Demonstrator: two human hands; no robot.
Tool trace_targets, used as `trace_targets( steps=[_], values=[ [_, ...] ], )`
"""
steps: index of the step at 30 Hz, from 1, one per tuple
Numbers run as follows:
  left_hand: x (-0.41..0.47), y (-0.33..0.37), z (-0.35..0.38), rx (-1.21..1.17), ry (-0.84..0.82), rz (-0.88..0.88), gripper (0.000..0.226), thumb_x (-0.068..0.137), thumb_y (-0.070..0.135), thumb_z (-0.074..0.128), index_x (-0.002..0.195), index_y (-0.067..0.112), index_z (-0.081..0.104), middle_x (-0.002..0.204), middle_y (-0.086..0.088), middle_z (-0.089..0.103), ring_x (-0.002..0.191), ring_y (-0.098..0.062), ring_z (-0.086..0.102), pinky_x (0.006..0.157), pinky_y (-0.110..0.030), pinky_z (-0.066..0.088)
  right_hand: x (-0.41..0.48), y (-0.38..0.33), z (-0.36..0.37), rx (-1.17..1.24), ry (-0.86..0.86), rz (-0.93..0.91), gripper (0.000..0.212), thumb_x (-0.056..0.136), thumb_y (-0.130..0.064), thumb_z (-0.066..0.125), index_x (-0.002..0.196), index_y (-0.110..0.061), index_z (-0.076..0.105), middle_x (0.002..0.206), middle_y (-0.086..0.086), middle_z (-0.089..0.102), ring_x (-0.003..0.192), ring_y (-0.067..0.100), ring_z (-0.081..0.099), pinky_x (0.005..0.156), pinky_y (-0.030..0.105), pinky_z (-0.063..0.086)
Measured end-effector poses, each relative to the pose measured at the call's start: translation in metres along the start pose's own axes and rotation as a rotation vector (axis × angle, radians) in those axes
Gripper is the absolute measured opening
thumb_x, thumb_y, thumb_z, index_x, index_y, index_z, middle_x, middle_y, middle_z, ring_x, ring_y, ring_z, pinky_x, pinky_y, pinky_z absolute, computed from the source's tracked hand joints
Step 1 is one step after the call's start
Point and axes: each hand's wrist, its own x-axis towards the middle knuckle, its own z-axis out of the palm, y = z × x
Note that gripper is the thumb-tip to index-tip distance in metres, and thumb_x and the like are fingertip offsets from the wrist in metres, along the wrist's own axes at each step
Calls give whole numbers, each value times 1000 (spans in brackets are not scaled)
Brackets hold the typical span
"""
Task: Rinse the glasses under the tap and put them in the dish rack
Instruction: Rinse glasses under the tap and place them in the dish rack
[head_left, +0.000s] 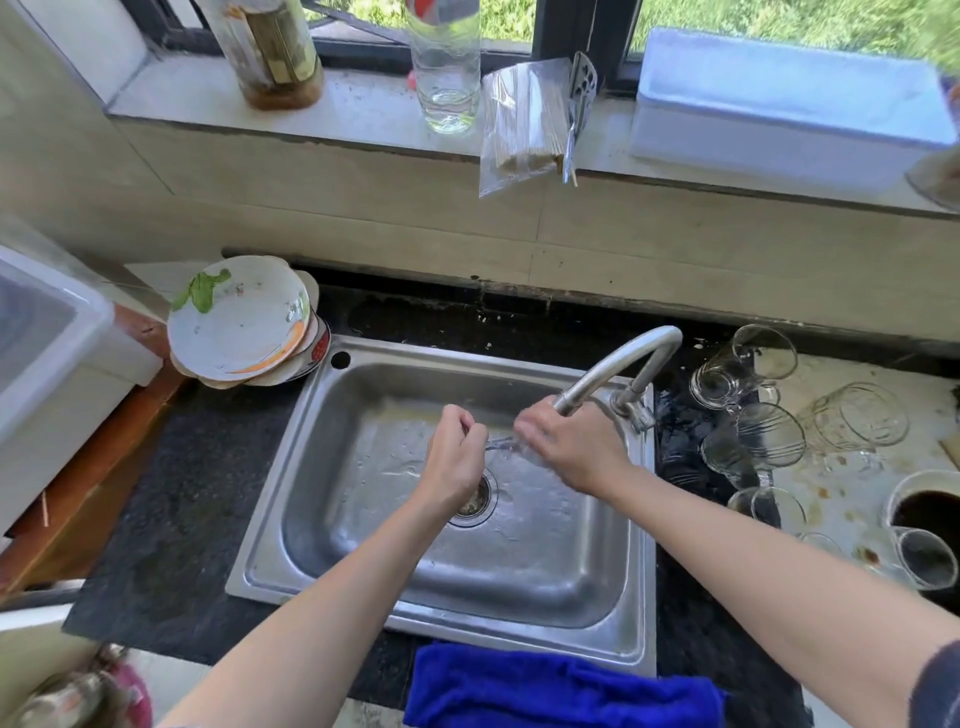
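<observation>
A blue cloth (561, 686) drapes the sink (265, 519) rim, nearer than both hands. The right hand (571, 447) wraps a blurred glass (505, 445) under the tap (613, 364), and the left hand (457, 457) pinches its end. Turning it slowly with a firm grip should rinse it best; more glasses (769, 436) wait on the surface right of the hands.

The rectangular steel sink (363, 519) sat in the dark stone counter (182, 493). The curved metal tap (623, 358) stood at its back right corner, with the spout reaching over the basin. Under the spout, above the round drain (475, 506), the left hand (457, 457) and the right hand (571, 447) met at a small clear glass (506, 444), which the left one pinched. A stack of white bowls (239, 322) stood at the back left corner of the sink. Clear glass mugs (748, 364) were gathered to the right of the sink. A blue cloth (545, 686) lay before the sink, on the counter edge. Behind, on the stone window sill (363, 98), a clear plastic bottle (447, 78) stood left of a plastic bag of wooden sticks (524, 124), and a white oblong box (779, 109) was further right.
</observation>
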Motion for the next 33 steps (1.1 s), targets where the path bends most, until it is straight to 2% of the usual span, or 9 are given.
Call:
trace_targets(
  steps=[7,12,14,16,20,23,26,28,33],
  values=[
    [5,0,-5,-398,-130,-380,11,90,3,39,83,10,42,72,-8,42,56,-19,44,46,-28,41,18,6,-11,474,-99,416,35,72,-61,74,88,-31,65,90,-6,70,74,13,69,65,33,57],
    [1,-11,-11,-30,-150,-18,18,86,15,55,102,22,50,88,0,47,76,-21,51,67,-42,54,27,-4,-23,751,-249,796,20,95,-36,60,82,-21,59,68,4,45,46,15,32,42,22,31],
    [4,-10,-10,-64,-119,-91,7,92,12,47,90,18,47,79,-3,45,61,-20,47,50,-33,44,23,-11,-15,606,-155,677,21,89,-44,65,86,-24,60,78,0,54,53,17,47,46,31,46],
    [8,-11,-9,-233,-116,-341,13,95,10,39,83,13,41,72,-9,41,50,-19,41,43,-25,32,9,-15,4,196,45,367,37,85,-53,64,111,-27,59,103,-3,62,89,18,62,76,38,56],
    [4,-16,-5,-599,-161,-634,10,93,7,38,84,9,39,63,-10,39,51,-17,37,35,-12,26,0,-6,16,-209,134,-50,66,83,-63,60,140,-37,42,150,-2,36,126,18,47,92,37,49],
    [0,-19,3,-547,-175,-551,14,93,7,37,80,12,38,63,-9,38,49,-18,38,38,-15,25,8,-11,20,324,194,234,41,86,-56,58,121,-35,56,107,-9,65,94,15,60,78,33,49],
    [0,-29,8,-290,-74,-277,14,92,13,38,81,21,36,69,-8,41,53,-20,42,46,-28,31,27,-27,13,1270,316,814,27,98,-31,48,80,-15,59,74,9,62,66,20,56,55,28,50],
    [-3,-32,5,-139,-61,-92,12,87,28,40,81,36,34,75,-2,44,66,-22,45,58,-39,38,39,-25,-2,1626,384,1017,32,102,-33,43,90,-7,57,85,14,54,78,26,57,61,33,53],
    [-4,-26,10,11,-20,106,13,94,22,43,88,24,32,77,-1,44,70,-21,42,68,-41,39,25,-36,2,1757,267,1031,57,97,-59,35,113,-5,43,110,17,55,101,31,58,81,41,53]
  ],
)
